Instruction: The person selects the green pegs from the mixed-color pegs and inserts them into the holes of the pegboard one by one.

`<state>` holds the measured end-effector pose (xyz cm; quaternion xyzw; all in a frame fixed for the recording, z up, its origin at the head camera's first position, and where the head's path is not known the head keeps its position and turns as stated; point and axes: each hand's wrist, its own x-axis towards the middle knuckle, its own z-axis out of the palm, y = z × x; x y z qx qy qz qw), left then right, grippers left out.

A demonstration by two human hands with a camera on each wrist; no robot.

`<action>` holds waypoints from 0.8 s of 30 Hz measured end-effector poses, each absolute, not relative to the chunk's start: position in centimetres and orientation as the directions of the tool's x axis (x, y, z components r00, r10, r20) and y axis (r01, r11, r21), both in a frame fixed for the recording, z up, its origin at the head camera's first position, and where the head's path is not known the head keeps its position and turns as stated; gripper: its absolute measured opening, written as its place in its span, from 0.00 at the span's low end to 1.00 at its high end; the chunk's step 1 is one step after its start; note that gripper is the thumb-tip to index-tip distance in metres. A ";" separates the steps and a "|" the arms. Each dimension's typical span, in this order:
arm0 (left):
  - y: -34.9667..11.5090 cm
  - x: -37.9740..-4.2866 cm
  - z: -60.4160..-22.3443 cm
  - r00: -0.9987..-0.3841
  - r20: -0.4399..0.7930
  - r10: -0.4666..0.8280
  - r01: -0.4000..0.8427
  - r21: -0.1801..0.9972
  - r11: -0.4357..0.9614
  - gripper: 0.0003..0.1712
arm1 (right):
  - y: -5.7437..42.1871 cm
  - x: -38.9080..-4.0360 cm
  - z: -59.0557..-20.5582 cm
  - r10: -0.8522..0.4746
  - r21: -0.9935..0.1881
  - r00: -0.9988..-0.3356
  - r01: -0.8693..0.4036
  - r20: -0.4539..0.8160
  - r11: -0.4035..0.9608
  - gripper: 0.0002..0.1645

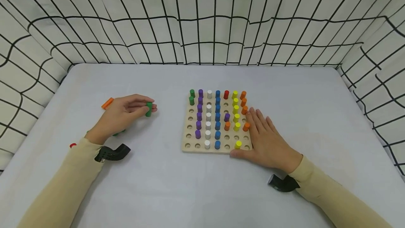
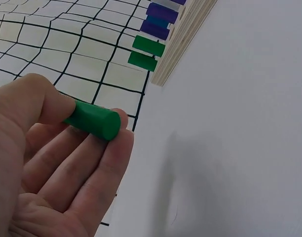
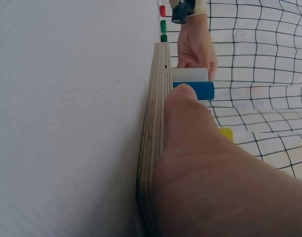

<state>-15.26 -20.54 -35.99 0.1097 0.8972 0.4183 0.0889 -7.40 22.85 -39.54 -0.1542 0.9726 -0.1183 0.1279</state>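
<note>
My left hand [image 1: 121, 115] pinches a green peg [image 1: 148, 109] between thumb and fingers, held above the table left of the pegboard. In the left wrist view that green peg [image 2: 99, 122] lies across the fingertips, its round end showing. The wooden pegboard [image 1: 192, 141] carries columns of green, purple, white, blue, yellow and orange pegs, with one mixed column of red, purple and orange. Several holes are bare, mostly in the green column and toward the near right. My right hand [image 1: 269, 145] rests along the board's right edge, fingers straight, thumb at the near corner.
Left of the board, an orange peg [image 1: 107, 103] lies beyond my left hand. A red peg [image 1: 73, 145] shows partly beside the left sleeve, and green pegs [image 3: 163, 26] lie near that arm. A black wire grid [image 1: 215, 18] borders the white table [image 1: 190, 189].
</note>
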 end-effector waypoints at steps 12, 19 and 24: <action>-18.0 -15.5 -36.5 -0.936 -0.023 0.353 0.183 0.823 0.538 0.18 | 22.9 -7.4 -39.6 -0.330 -0.271 -0.921 -0.270 -0.207 0.924 0.83; -16.5 -15.7 -36.6 -0.919 0.006 0.394 0.213 0.848 0.485 0.18 | 22.8 -7.4 -39.6 -0.327 -0.273 -0.923 -0.268 -0.201 0.924 0.83; -15.5 -16.0 -36.7 -0.915 0.003 0.403 0.214 0.853 0.477 0.17 | 22.9 -7.5 -39.6 -0.323 -0.275 -0.924 -0.263 -0.204 0.925 0.84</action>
